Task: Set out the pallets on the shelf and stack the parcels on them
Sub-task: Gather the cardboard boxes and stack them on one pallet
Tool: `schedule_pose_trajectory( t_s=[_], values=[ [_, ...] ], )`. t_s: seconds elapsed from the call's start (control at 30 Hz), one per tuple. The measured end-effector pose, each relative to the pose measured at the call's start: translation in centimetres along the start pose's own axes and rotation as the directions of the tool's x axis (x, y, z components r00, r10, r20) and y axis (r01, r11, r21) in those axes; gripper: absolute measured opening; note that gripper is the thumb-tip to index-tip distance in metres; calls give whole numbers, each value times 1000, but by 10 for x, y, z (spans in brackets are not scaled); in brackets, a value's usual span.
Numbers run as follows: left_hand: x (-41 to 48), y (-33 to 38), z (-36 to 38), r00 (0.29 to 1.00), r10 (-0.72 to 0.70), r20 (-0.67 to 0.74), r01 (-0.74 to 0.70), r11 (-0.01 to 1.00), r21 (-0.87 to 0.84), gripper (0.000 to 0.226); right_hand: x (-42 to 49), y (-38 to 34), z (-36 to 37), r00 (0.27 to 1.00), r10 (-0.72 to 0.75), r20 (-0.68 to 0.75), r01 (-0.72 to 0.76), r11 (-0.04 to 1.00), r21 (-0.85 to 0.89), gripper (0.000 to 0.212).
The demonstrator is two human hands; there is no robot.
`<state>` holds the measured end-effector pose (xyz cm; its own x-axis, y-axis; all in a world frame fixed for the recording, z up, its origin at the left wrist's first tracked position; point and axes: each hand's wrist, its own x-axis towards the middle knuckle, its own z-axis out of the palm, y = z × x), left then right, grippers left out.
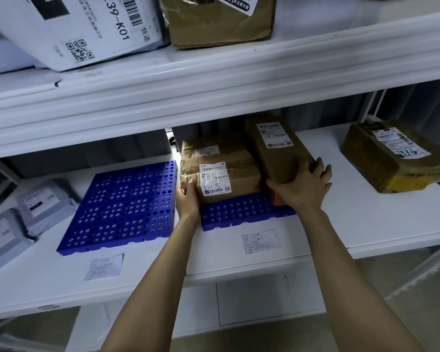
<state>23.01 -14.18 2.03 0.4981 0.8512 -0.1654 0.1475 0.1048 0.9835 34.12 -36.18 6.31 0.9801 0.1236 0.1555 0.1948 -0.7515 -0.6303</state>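
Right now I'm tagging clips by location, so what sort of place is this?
Probably a parcel depot or courier pickup storeroom. White shelves hold taped cardboard parcels with barcode shipping labels, grey mailer bags lie at the left, and blue perforated pallets are laid out on the shelf.

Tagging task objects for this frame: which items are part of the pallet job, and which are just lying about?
In the job: empty blue pallet; loaded blue pallet; taped parcel gripped by left hand; tall parcel held by right hand.
Lying about: grey mailers; lone brown parcel at right; paper labels; upper-shelf parcels.
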Motion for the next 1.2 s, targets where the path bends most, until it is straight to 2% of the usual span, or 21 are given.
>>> schedule_pose_trajectory(
  t_s=[0.1, 0.23, 0.4, 0.5, 0.7, 0.83, 0.97, 1.2],
  values=[
    [-3, 0, -6, 998, -9, 55, 10, 1000, -17, 47, -6, 1, 0, 999, -28, -22, 28, 1000, 4, 94],
    [-9, 5, -12, 999, 1, 55, 0, 1000, -27, 44, -17, 0, 0, 996, -63, -69, 62, 998, -10, 90],
    [-24, 12, -22, 999, 34, 26, -38, 990, 139, 61, -42, -9, 1, 963, -176, -204, 177, 984, -16, 78],
    [-38, 19, -32, 992, 118, 46, -126, 956, 267, 68, -71, -22, 5, 924, -276, -265, 283, 959, -10, 75],
    [-81, 41, -76, 947, 286, 149, -322, 844, 428, 63, -137, -60, 12, 873, -423, -244, 439, 899, 10, 70],
    [-125, 70, -121, 842, 453, 295, -540, 700, 468, 61, -174, -94, -4, 784, -529, -326, 578, 813, 70, 59],
    [-169, 114, -165, 677, 630, 380, -731, 521, 440, 52, -203, -127, -36, 667, -542, -511, 667, 740, 86, 41],
    [-223, 181, -227, 377, 828, 414, -889, 198, 413, 49, -246, -202, -93, 445, -531, -722, 793, 608, 41, 29]
  ],
)
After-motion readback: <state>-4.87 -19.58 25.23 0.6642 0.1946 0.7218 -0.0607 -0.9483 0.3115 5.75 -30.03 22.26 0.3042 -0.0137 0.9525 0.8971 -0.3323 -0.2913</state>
